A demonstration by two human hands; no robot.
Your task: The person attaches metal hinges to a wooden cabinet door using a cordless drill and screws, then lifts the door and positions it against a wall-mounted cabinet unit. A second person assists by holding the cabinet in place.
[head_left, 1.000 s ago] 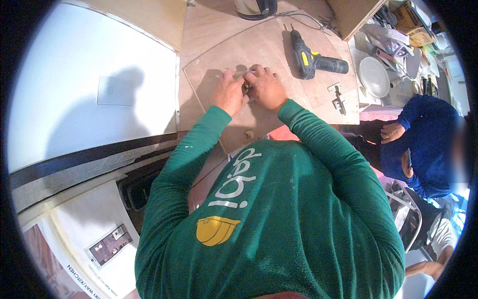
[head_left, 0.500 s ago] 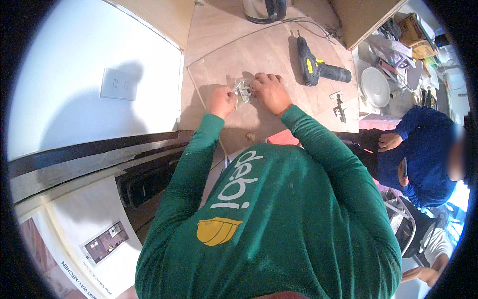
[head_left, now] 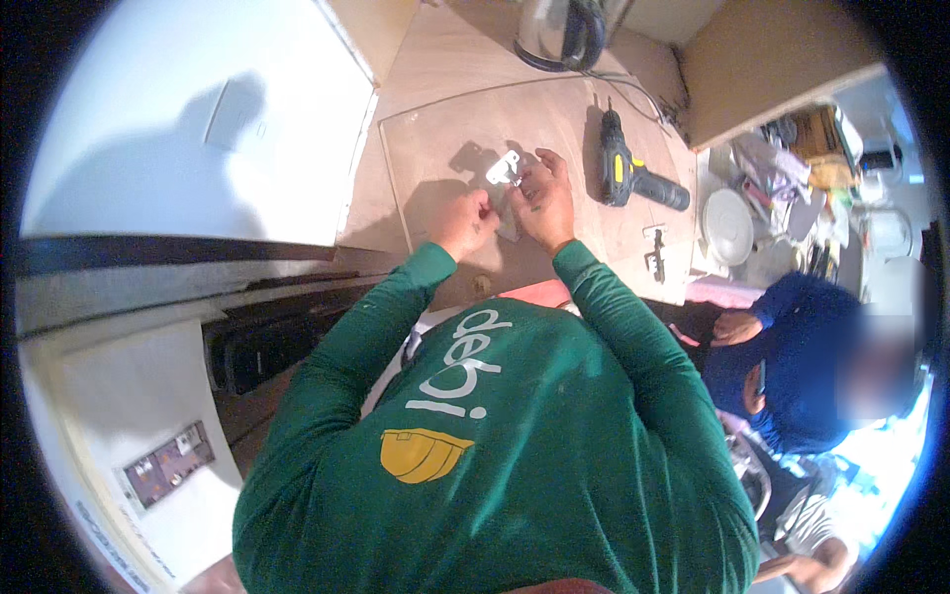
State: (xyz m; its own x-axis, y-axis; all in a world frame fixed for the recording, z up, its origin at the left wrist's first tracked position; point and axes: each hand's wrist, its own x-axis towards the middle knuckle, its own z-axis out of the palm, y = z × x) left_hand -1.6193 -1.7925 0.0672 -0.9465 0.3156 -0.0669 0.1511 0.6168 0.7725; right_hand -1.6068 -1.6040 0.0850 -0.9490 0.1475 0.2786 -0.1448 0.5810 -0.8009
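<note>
A shiny metal cabinet hinge (head_left: 505,168) is pinched in the fingers of my right hand (head_left: 544,206), raised over the plywood panel (head_left: 435,134). Close by on the left, my left hand (head_left: 465,227) has its fingers drawn together. Whatever they hold, if anything, is too small or hidden to make out. Between the hands a pale, clear patch shows, perhaps plastic wrapping. A second metal hinge (head_left: 655,253) lies on the panel to the right of my right hand. Beyond it, farther back, rests a black and yellow cordless drill (head_left: 625,170), bit pointing away.
A metal kettle (head_left: 559,35) with a cord stands at the back. Wooden cabinet sides rise at both sides. At right, a white plate (head_left: 726,227) sits among clutter, and a person in dark blue (head_left: 802,356) is nearby. A white wall (head_left: 178,119) stands left.
My right hand has lifted the hinge out from between both hands, turning its flat plate up. My left hand has drawn slightly apart from it. The view has shifted a little.
</note>
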